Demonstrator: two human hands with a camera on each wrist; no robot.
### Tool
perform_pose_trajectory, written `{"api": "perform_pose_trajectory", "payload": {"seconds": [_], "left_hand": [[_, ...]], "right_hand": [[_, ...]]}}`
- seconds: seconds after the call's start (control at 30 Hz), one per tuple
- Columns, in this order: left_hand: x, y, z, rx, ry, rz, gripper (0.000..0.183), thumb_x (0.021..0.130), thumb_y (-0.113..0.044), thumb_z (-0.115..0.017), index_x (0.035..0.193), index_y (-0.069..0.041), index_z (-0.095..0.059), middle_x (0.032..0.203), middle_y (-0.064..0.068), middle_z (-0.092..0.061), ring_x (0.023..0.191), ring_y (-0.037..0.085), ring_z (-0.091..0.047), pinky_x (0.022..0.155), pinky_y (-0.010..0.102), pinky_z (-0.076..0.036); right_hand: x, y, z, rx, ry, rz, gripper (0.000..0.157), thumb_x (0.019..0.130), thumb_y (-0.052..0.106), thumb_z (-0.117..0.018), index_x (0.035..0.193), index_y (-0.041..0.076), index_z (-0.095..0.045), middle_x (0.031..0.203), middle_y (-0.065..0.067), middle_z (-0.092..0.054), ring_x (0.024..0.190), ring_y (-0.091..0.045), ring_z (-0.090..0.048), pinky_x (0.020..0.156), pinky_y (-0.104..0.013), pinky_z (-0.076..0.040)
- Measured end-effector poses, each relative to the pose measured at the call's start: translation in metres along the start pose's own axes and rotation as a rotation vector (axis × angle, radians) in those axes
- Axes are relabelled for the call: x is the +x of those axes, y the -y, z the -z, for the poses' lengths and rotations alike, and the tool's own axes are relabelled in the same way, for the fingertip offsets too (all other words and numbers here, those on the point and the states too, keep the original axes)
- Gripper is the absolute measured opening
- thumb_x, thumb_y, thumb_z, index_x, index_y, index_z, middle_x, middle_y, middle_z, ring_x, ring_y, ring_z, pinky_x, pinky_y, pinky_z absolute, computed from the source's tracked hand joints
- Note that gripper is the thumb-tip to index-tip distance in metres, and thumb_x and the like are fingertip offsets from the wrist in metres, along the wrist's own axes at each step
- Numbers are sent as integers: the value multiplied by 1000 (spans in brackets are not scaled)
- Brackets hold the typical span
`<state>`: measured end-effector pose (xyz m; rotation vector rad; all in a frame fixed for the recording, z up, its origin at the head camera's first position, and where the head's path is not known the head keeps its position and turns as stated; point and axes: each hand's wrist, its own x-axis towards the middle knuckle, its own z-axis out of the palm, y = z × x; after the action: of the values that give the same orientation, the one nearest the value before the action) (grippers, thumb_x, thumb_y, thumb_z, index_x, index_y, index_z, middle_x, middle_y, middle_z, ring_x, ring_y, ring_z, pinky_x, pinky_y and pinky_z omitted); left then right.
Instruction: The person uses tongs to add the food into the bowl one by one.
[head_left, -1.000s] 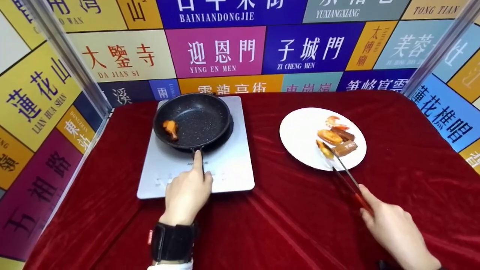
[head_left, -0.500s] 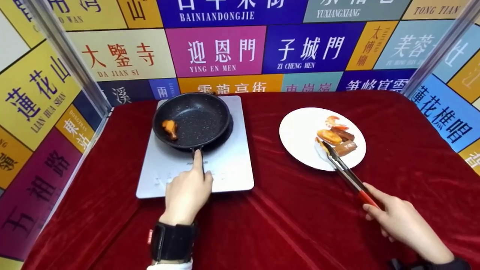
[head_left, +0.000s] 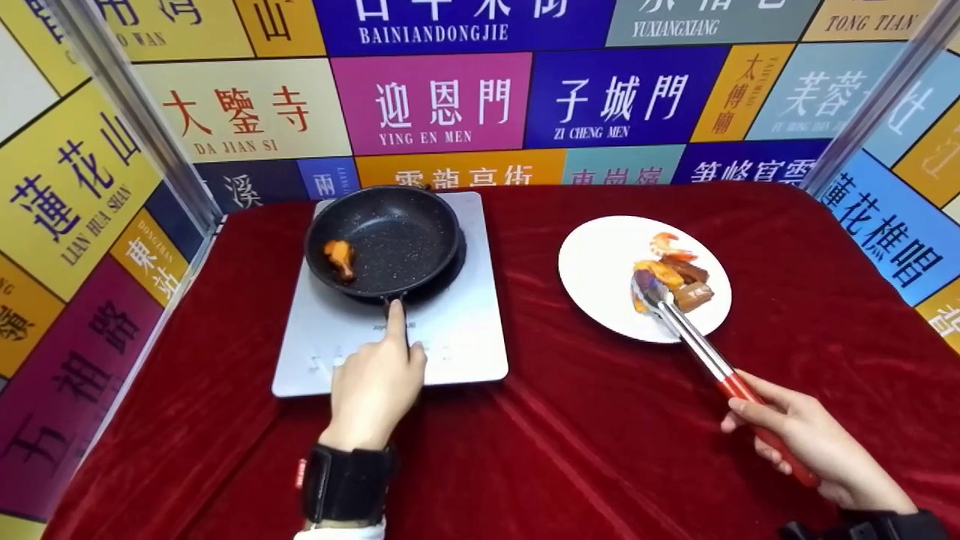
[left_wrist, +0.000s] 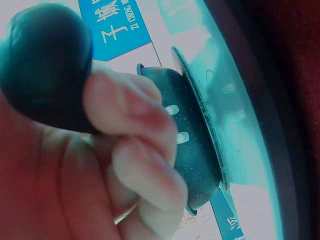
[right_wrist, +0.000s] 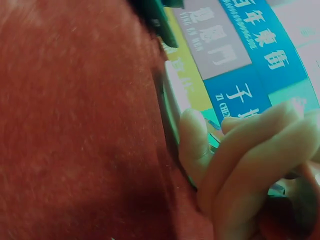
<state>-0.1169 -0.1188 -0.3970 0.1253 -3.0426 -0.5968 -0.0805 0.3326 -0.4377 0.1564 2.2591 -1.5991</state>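
Note:
My left hand (head_left: 375,386) grips the handle of a black frying pan (head_left: 401,240), index finger stretched along it. In the left wrist view, fingers curl by the thick black handle end (left_wrist: 47,65). A browned chicken drumstick (head_left: 340,259) lies at the pan's left side. With my right hand (head_left: 814,442) I hold metal tongs (head_left: 701,345) by their red handles. Their tips reach down over the white plate (head_left: 596,277), covering most of a yellowish food piece (head_left: 640,306). Around them lie an oval golden piece (head_left: 667,276), brown chunks (head_left: 694,296) and a prawn (head_left: 670,244).
Under the pan is a silver induction cooker (head_left: 457,352), left of the plate. A dark red velvet cloth (head_left: 540,450) covers the table. Printed panels (head_left: 435,105) stand behind and at both sides, with metal posts (head_left: 142,112) at the corners.
The tongs have turned in my right hand, from edge-on to one arm's broad back facing up, their tips staying over the yellowish piece. My right hand shifted slightly right; left hand and pan stayed still.

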Motion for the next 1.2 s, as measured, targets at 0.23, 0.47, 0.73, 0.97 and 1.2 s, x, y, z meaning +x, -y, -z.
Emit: {"api": "perform_pose_trajectory", "payload": {"seconds": [0.23,0.47,0.73,0.97,1.2], "left_hand": [[0,-1,0,9,-10,-6,61,90,-35,-41,143,-14,-20,58,7,-53,45,22,-47,43,38,-36],[0,-1,-1,10,2,-1,62,90,-36,-40,144,-14,-18,53,4,-49,43,21,-45,43,36,-35],[0,-2,-2,13,4,-1,62,90,-36,-40,144,-14,-18,54,4,-49,44,21,-45,45,38,-36],[0,-2,-1,15,0,-1,62,90,-36,-40,144,-14,-18,51,3,-47,43,20,-44,44,37,-35],[1,1,0,-6,11,5,62,90,-37,-41,144,-15,-19,58,6,-53,45,20,-46,43,36,-35]], "right_hand": [[3,-11,-1,187,68,-9,57,91,27,-49,141,17,-24,90,-10,-62,46,-7,-44,36,-18,-35],[9,-17,-9,318,90,-9,56,92,23,-49,142,20,-24,88,-6,-61,47,-6,-44,36,-18,-34],[14,-27,-19,433,115,87,53,94,18,-43,142,17,-23,90,-7,-60,45,-4,-39,35,-18,-33],[18,-31,-23,503,164,116,49,96,17,-39,142,16,-23,91,-7,-59,45,-3,-39,35,-17,-33],[18,-29,-30,469,131,108,49,95,17,-41,140,14,-25,91,-6,-60,43,-4,-36,36,-19,-26]]}}
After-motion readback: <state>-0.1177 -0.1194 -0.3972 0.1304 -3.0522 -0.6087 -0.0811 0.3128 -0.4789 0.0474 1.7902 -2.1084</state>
